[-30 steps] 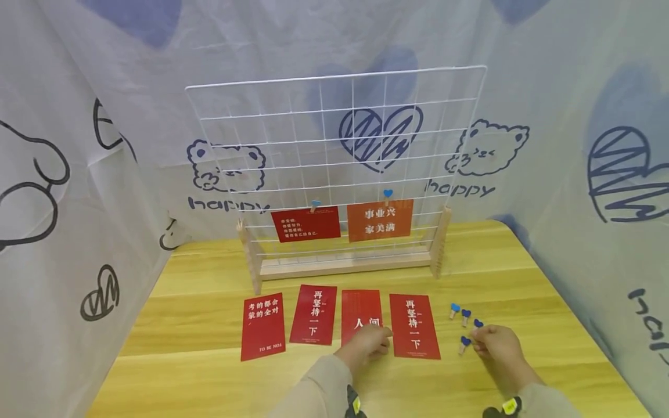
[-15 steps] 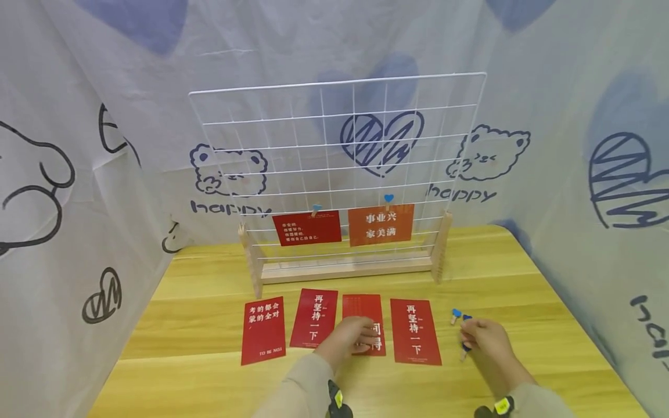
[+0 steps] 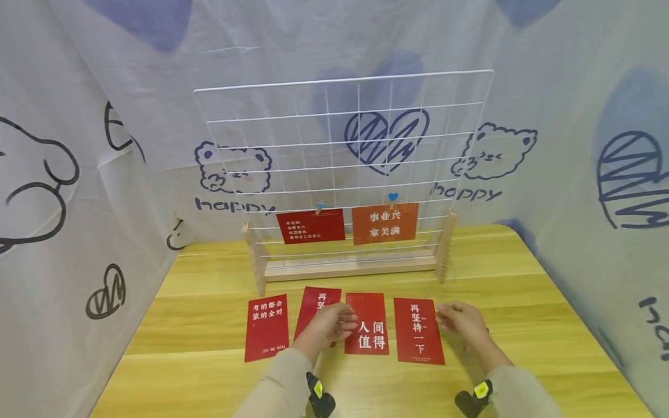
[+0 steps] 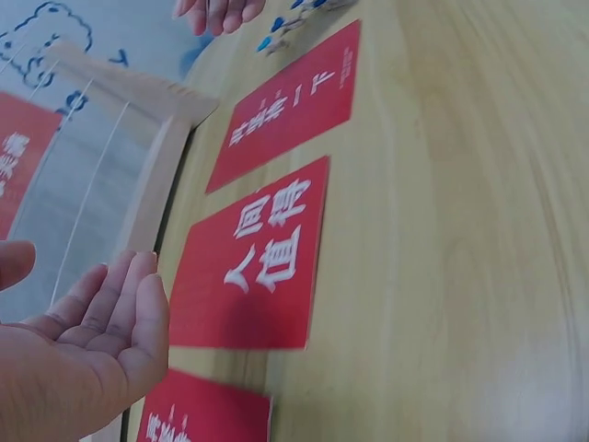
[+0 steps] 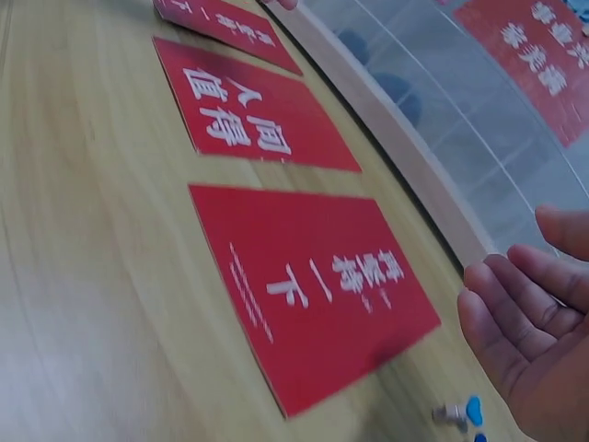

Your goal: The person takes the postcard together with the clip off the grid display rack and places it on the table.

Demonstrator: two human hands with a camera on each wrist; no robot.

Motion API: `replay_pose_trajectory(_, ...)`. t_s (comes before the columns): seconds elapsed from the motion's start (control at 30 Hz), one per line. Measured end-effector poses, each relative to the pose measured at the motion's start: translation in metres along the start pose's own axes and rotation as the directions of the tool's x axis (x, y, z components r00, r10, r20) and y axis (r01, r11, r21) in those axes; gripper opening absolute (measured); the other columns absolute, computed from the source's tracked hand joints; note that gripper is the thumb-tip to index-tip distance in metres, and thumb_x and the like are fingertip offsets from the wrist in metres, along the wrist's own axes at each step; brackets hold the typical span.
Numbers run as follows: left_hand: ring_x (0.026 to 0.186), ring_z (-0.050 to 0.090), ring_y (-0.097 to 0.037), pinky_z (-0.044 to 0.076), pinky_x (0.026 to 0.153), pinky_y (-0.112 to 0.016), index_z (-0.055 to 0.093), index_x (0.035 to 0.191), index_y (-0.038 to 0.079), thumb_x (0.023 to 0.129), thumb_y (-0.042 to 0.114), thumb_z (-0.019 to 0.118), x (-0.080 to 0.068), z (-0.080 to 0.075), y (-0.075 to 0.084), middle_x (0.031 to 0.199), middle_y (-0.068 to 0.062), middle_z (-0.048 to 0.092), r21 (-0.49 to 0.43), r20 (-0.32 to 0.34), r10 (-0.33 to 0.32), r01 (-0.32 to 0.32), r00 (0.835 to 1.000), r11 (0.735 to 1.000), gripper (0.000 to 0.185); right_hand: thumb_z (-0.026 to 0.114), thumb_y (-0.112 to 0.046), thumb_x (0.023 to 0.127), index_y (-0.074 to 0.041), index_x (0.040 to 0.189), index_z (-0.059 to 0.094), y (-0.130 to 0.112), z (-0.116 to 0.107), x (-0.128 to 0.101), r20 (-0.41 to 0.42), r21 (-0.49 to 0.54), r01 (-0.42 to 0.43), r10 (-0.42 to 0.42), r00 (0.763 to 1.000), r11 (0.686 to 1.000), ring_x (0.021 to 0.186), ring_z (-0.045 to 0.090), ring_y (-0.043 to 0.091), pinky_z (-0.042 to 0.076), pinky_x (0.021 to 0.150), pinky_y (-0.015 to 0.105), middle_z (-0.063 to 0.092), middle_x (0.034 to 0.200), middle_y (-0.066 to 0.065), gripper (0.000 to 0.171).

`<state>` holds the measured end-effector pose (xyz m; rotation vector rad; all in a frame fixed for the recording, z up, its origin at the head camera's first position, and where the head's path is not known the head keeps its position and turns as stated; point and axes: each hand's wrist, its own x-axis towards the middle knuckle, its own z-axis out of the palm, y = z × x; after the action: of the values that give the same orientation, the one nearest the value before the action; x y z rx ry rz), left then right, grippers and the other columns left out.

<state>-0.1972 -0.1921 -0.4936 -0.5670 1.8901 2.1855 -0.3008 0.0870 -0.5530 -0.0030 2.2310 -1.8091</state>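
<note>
Both hands have lifted off: left hand (image 3: 326,325) slid left off the 人间值得 card (image 3: 367,323), now over the second card (image 3: 317,307); right hand (image 3: 460,319) left the clips (image 5: 465,412). Fingers relaxed, holding nothing. Right card (image 3: 419,331) reads 再坚持一下; the card on the rack (image 3: 385,224), 事业兴 家美满.

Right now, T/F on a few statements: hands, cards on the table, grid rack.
1. Four red cards lie on the table. True.
2. The left hand holds a clip. False: the left wrist view shows its fingers straight and empty.
3. Two cards hang clipped on the wire grid. True.
4. The right hand grips the rightmost card. False: its palm is open beside the card's right edge.
5. Blue clips lie near the right hand. True.
</note>
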Motion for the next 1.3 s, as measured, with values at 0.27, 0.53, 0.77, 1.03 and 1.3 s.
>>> replay_pose_trajectory(0.27,0.096,0.052,-0.033,0.044,0.080,-0.037,0.046,0.113,-0.010,0.090,0.020,0.038,-0.003,-0.023,0.011,0.108,-0.022,0.052,-0.028,-0.027,0.036,-0.037,0.999,0.999,0.038,0.062,-0.031,0.078,0.005,0.106,0.053,-0.002,0.017,0.018,0.084,0.049,0.020,-0.024,0.996,0.999,0.075,0.060,0.014,0.049,0.065,0.024,0.061,0.089,0.012,0.047)
replay_pose_trajectory(0.53,0.089,0.056,-0.024,0.043,0.081,-0.035,0.046,0.113,-0.009,0.090,0.020,0.039,-0.003,-0.046,0.022,0.107,-0.020,0.054,-0.049,-0.099,0.047,-0.052,0.994,0.997,0.038,0.055,-0.031,0.084,0.013,0.109,0.048,-0.071,0.035,-0.015,0.152,-0.090,0.112,-0.098,0.984,0.990,0.087,0.058,0.026,0.046,0.076,0.035,0.057,0.099,0.022,0.051)
replay_pose_trajectory(0.77,0.094,0.054,-0.027,0.040,0.085,-0.038,0.049,0.110,-0.006,0.090,0.024,0.040,-0.006,-0.057,0.030,0.103,-0.015,0.057,-0.065,-0.150,0.048,-0.059,0.987,0.996,0.037,0.060,-0.032,0.080,0.008,0.105,0.052,-0.066,0.049,0.009,0.223,0.106,0.245,-0.263,0.939,0.964,0.084,0.059,0.023,0.047,0.073,0.035,0.059,0.095,0.019,0.048)
replay_pose_trajectory(1.03,0.097,0.052,-0.028,0.039,0.085,-0.038,0.046,0.114,-0.006,0.090,0.028,0.039,-0.010,-0.072,0.040,0.111,-0.020,0.052,-0.111,-0.155,0.085,-0.103,0.984,0.988,0.042,0.060,-0.036,0.079,0.007,0.106,0.052,-0.091,0.076,0.006,0.243,0.085,0.291,-0.303,0.921,0.953,0.089,0.056,0.029,0.045,0.078,0.038,0.057,0.099,0.021,0.051)
replay_pose_trajectory(1.3,0.110,0.043,-0.033,0.032,0.093,-0.042,0.040,0.119,-0.006,0.091,0.029,0.036,-0.008,-0.083,0.052,0.122,-0.023,0.043,-0.169,-0.126,0.156,-0.176,0.980,0.970,0.046,0.055,-0.022,0.085,0.011,0.113,0.046,-0.124,0.094,0.002,0.275,0.060,0.260,-0.267,0.924,0.964,0.097,0.052,0.034,0.043,0.081,0.040,0.050,0.109,0.027,0.044)
